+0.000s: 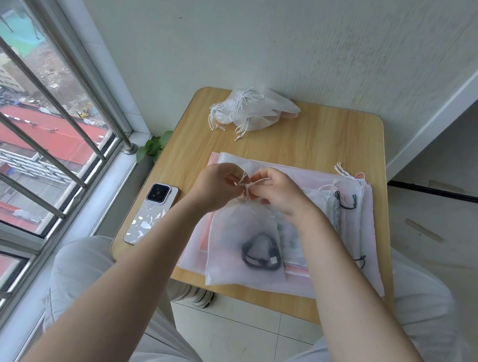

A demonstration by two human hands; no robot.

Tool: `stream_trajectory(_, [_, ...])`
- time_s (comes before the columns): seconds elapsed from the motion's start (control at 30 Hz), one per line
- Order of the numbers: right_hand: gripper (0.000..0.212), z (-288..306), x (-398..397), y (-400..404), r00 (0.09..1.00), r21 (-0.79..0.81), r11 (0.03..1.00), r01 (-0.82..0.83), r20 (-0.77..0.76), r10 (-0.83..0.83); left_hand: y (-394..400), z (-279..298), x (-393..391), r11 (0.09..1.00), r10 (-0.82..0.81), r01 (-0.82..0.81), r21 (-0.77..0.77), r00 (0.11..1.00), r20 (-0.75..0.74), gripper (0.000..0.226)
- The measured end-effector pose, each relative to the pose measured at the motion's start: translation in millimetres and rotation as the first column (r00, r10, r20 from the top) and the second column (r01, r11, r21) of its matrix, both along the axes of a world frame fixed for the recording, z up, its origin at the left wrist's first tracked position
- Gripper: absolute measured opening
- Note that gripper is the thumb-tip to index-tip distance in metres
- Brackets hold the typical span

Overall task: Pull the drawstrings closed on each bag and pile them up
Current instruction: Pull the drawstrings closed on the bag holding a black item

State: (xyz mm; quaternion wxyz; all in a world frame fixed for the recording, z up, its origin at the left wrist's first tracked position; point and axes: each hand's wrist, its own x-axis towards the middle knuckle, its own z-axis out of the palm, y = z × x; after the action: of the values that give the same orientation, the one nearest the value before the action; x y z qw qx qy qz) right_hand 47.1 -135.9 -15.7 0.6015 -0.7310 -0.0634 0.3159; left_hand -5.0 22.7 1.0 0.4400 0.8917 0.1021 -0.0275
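Both grips pinch drawstrings [246,181]: left hand [216,184]; right hand [278,192].

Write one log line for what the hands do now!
left hand: pinches drawstrings | right hand: pinches drawstrings | bag: holds cable | pile: far edge

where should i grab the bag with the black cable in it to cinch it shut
Grip it at the gathered neck, by the white drawstrings, one in each hand from either side, as the left hand and right hand pinch them now. The bag lies flat with its mouth at the far end, and the cable weighs down the near end.
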Motion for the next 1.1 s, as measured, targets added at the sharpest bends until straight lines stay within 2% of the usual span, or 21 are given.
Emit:
stream_trajectory(0.23, [0.016,-4,2,-6,0.972,0.166,0.986,0.033,-0.234,0.007,-8,-8,-5,0.997,0.053,-0.045,-0.061,0.991,0.124,0.018])
stream_trajectory(0.37, [0.023,-7,2,-7,0.959,0.234,0.970,0.068,-0.283,0.001,-11,-13,-6,0.993,0.097,-0.084,-0.083,0.982,0.159,0.024])
stream_trajectory(0.5, [0.025,-8,3,-9,0.962,0.277,0.958,0.078,-0.272,0.000,-14,-15,-9,0.966,0.160,-0.138,-0.219,0.983,0.089,0.011])
stream_trajectory(0.6, [0.024,-9,4,-12,0.968,0.289,0.954,0.083,-0.251,-0.008,-14,-11,-12,0.888,0.165,-0.173,-0.427,0.985,-0.056,0.008])
stream_trajectory(0.7, [0.026,-10,5,-12,0.975,0.233,0.970,0.062,-0.221,-0.009,-15,-8,-13,0.839,0.171,-0.215,-0.499,0.976,-0.134,0.015])
stream_trajectory(0.8, [0.027,-11,5,-10,0.989,0.080,0.996,0.032,-0.150,-0.019,-16,-9,-11,0.819,0.202,-0.241,-0.520,0.970,-0.132,0.024])
stream_trajectory(0.87, [0.023,-8,4,-8,0.998,-0.075,0.996,0.046,-0.040,-0.049,-16,-8,-10,0.777,0.223,-0.267,-0.570,0.964,-0.148,0.029])
stream_trajectory(0.97, [0.013,-12,7,-9,0.975,-0.290,0.942,0.167,0.190,-0.114,-16,-7,-10,0.740,0.242,-0.301,-0.601,0.953,-0.180,0.026])
stream_trajectory(1.03, [0.017,-19,11,-13,0.951,-0.320,0.914,0.250,0.260,-0.169,-15,-7,-10,0.730,0.245,-0.313,-0.607,0.950,-0.194,0.024])
stream_trajectory(1.1, [0.024,-22,13,-16,0.950,-0.255,0.920,0.296,0.175,-0.257,-12,-8,-11,0.734,0.252,-0.319,-0.600,0.948,-0.195,0.025])
